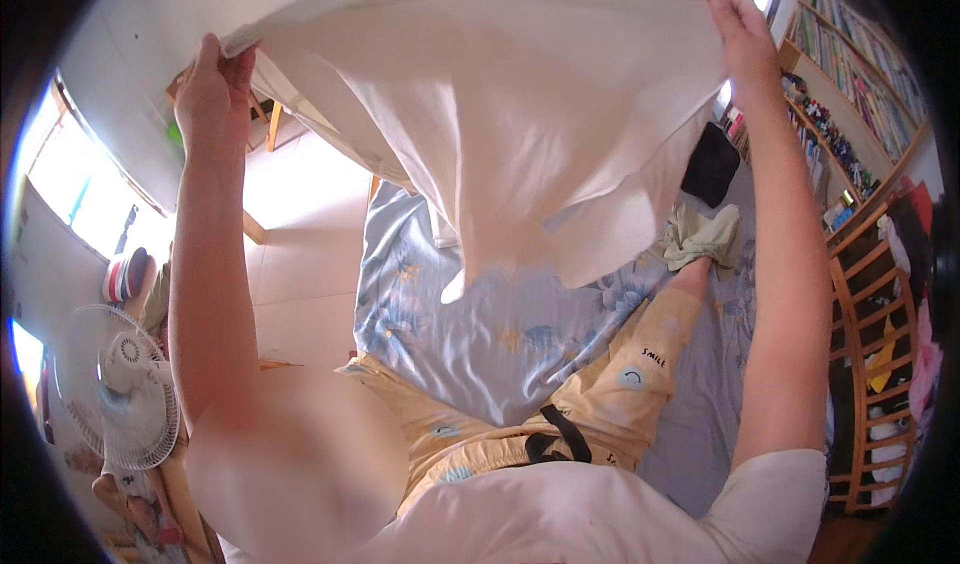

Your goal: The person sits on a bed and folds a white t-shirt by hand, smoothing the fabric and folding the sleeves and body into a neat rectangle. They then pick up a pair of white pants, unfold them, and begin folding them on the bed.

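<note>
A large pale cream cloth (540, 91), possibly a garment, hangs spread in the air in front of me. My left hand (214, 88) pinches its upper left corner between thumb and fingers. At the opposite top corner, my right hand (746, 43) grips the edge, and the cloth is stretched between the two. Its lower part droops in loose folds, with pointed ends above the blue-grey floral bedsheet (480, 339). Part of the bed behind the cloth is hidden.
A pale green crumpled cloth (701, 235) covers my foot area, near a black flat item (711, 165). A fan (120, 388) stands left. Bookshelves (855, 61) and a slatted wooden rail (874, 384) line the right. Another person (139, 500) is partly visible lower left.
</note>
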`<state>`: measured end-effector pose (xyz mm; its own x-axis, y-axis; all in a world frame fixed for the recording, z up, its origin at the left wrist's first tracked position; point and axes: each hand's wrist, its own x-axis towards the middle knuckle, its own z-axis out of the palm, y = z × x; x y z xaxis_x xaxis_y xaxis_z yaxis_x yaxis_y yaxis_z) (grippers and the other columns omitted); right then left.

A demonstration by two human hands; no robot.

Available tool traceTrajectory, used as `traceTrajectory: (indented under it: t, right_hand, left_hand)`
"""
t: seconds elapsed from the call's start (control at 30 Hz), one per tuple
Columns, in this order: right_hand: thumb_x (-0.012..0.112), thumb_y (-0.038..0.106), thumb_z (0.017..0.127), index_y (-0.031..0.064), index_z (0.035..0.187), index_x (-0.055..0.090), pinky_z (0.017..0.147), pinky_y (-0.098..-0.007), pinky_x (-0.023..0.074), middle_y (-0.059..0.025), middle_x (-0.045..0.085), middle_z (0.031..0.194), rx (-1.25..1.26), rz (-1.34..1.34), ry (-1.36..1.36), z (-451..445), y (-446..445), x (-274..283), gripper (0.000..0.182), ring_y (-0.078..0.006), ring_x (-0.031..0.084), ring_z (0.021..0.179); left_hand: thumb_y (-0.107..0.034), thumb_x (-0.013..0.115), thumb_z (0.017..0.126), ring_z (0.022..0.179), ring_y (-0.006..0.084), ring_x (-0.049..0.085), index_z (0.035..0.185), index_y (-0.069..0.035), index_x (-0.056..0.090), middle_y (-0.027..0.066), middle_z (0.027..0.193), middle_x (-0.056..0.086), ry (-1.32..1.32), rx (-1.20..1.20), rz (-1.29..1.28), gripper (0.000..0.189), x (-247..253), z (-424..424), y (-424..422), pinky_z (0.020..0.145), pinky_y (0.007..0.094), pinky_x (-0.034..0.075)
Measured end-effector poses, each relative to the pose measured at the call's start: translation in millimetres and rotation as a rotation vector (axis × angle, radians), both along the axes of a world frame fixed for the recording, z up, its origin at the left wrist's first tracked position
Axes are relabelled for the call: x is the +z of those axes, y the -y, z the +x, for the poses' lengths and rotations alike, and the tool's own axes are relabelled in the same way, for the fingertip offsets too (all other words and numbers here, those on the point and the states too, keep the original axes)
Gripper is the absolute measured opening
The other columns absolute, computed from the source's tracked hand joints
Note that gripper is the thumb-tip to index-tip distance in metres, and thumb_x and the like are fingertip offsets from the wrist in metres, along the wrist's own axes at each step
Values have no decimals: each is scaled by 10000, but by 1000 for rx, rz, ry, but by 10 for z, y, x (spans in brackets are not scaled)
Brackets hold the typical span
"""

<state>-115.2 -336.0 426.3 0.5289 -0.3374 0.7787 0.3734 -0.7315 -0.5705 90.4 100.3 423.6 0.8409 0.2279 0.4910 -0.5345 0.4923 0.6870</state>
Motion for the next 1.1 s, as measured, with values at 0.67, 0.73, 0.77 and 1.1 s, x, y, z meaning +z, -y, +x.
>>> traceTrajectory:
  t: [0.67, 0.73, 0.77, 1.1]
  right_hand:
    - [611, 271, 851, 59, 1050, 601, 750, -230, 439, -1, 612, 867, -38, -145, -347, -319, 177, 397, 291, -81, 555, 815]
    - [576, 215, 875, 56, 1114, 575, 790, -259, 446, -21, 620, 948, 26, 30, -227, -424, 179, 478, 287, -112, 572, 853]
    - [587, 241, 866, 58, 1104, 587, 800, -265, 449, -25, 628, 944, 162, 187, -199, -437, 213, 414, 300, -118, 577, 869]
    - [538, 173, 886, 55, 1008, 579, 746, -246, 463, -3, 615, 908, 393, 429, -320, -383, 31, -36, 175, -102, 582, 832]
  left_hand:
    - [-152, 618, 828, 821, 120, 569, 1188, -33, 508, 40, 906, 600, 375, -98, 1112, 395, 115, -480, 52, 754, 252, 479]
    - [-143, 575, 855, 793, 115, 571, 1163, -28, 523, 28, 898, 598, 199, 27, 1027, 333, 211, -570, 62, 729, 244, 496]
    - [-139, 553, 868, 779, 113, 572, 1151, -26, 531, 22, 894, 597, 111, 88, 981, 306, 220, -620, 87, 716, 239, 505]
    - [-114, 569, 845, 809, 75, 556, 1034, -47, 580, 9, 898, 577, -93, -318, 1000, 201, -346, -516, 44, 744, 214, 485]
